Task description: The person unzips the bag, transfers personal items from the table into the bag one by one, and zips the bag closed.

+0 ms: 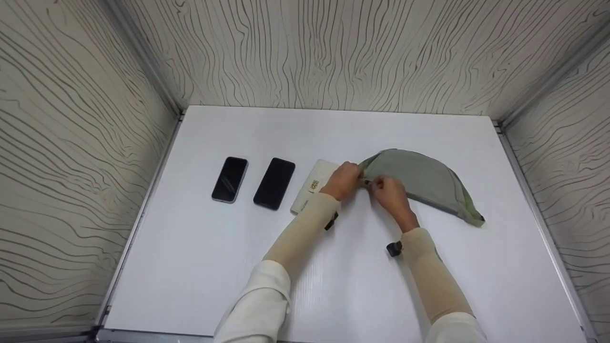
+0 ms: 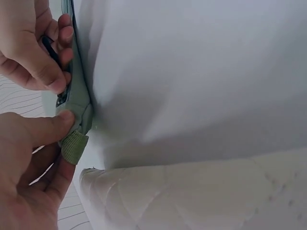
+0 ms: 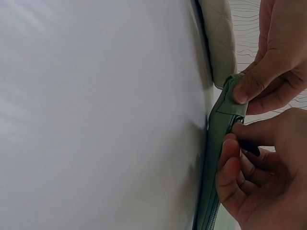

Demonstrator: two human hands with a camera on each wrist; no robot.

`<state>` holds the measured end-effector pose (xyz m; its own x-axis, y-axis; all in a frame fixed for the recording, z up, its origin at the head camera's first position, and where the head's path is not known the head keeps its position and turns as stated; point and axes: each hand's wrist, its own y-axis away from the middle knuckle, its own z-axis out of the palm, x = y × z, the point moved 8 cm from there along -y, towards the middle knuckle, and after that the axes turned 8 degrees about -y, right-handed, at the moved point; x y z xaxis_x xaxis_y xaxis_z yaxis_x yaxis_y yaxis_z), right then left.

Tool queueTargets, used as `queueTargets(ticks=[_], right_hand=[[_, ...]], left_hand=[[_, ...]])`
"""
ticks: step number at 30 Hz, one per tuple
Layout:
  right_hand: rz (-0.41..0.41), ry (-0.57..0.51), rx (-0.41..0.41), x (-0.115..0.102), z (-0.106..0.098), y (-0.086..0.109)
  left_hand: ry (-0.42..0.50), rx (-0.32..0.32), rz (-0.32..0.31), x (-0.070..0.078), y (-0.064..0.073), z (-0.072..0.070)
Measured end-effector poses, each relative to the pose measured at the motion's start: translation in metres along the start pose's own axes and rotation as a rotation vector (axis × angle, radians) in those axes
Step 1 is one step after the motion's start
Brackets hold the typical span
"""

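A flat, half-moon green zippered bag (image 1: 419, 174) lies on the white table. At its left corner my left hand (image 1: 342, 182) pinches the bag's end beside a woven green tab (image 2: 75, 147), thumb on top. Close beside it, my right hand (image 1: 391, 194) pinches the zipper pull (image 3: 250, 147), a dark tab that shows between its fingers in the right wrist view. The zipper (image 3: 214, 218) runs along the bag's edge and is partly hidden by the right fingers. Under and beside the left hand is a white quilted purse (image 1: 305, 195) with a gold clasp.
Two dark phones, a left one (image 1: 229, 180) and a right one (image 1: 274, 184), lie left of the purse. Patterned panels (image 1: 314, 57) stand around the white table (image 1: 190, 267), with metal rails along its edges. A small black wrist camera (image 1: 394, 248) sits on the right forearm.
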<state>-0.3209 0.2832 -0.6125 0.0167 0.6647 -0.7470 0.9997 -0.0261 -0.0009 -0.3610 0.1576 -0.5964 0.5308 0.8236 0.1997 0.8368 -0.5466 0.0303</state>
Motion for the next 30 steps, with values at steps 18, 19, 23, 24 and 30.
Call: queueTargets(ticks=[18, 19, 23, 24, 30], right_hand=[[0.004, -0.011, -0.001, 0.0012, -0.0021, 0.0012], [0.003, -0.009, 0.000, 0.0012, -0.0021, 0.0012], [-0.003, -0.005, 0.003, 0.0007, -0.0023, 0.0009], [-0.003, -0.005, 0.002, 0.0009, -0.0024, 0.0008], [0.026, -0.011, -0.013, 0.0046, -0.0045, 0.0022]], left_hand=[[0.148, -0.040, -0.038, -0.0060, 0.0007, -0.0013], [0.150, -0.040, -0.038, -0.0061, 0.0006, -0.0013], [0.150, -0.030, -0.041, -0.0069, 0.0005, -0.0018], [0.149, -0.027, -0.041, -0.0072, 0.0006, -0.0020], [0.152, -0.018, -0.042, -0.0089, 0.0013, -0.0021]])
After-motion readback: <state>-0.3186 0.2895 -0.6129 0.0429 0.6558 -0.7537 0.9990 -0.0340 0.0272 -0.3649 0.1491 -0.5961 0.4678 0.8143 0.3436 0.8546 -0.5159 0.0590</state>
